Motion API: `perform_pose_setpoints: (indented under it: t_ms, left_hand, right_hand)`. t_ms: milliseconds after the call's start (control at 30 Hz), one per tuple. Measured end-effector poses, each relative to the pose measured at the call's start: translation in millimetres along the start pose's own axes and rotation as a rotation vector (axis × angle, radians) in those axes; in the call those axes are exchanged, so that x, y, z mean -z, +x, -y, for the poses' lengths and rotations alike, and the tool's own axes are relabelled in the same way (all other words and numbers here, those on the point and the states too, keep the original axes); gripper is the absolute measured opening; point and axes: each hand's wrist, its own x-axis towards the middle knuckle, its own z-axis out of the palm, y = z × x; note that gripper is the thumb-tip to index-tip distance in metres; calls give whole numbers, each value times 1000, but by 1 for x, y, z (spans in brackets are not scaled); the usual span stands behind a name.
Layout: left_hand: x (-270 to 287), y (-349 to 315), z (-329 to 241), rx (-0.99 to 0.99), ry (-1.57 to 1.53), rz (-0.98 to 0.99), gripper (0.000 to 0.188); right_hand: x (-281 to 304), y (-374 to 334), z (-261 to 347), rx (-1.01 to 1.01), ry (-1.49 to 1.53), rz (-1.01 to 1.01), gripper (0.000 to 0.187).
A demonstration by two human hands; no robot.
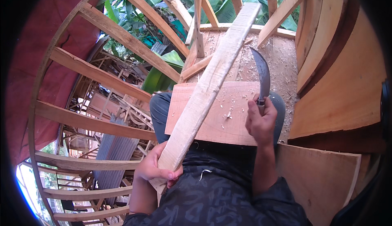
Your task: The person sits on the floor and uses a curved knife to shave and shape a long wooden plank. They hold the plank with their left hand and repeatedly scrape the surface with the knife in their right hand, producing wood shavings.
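Note:
My left hand [157,166] is closed around the near end of a long pale wooden plank [210,83], which slants up and away to the right across my lap. Its faces look rough and its edges uneven. In my right hand [262,122] is a curved knife [262,71], gripped by its handle with the dark blade pointing up and its tip curving left. The blade stands apart from the plank, to its right. Across my thighs lies a flat reddish board [232,115] with several wood shavings on it, partly covered by the plank.
Wooden slats [94,121] fan out on the left as a railing. Past my knees, a plank floor [281,62] is strewn with shavings. Curved wooden panels [339,95] rise at the right, near a flat board [318,173]. Corrugated sheet [116,152] and stacked timber lie beyond the railing.

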Motion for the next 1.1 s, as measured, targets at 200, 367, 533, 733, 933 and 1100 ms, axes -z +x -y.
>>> perform_pose_setpoints:
  t_ms: [200, 367, 533, 733, 933, 1100]
  left_hand:
    - [0, -12, -4, -74, 22, 40, 66]
    - [-5, -18, -8, -117, 28, -6, 67]
    - [-6, -20, -9, -117, 22, 2, 66]
    - [-7, -18, -7, -174, 56, -10, 64]
    - [-8, -14, -6, -115, 161, -23, 64]
    - [-6, -11, -5, -92, 112, -41, 68]
  right_hand:
    - [5, -13, 11, -523, 510, 766, 13]
    - [12, -16, 9, -568, 570, 795, 18]
    - [10, -20, 6, -635, 856, 823, 20]
    - [16, -20, 4, -553, 985, 929, 19]
    - [4, -13, 24, -489, 513, 907, 13]
    - [-8, -16, 34, -568, 324, 999, 10]
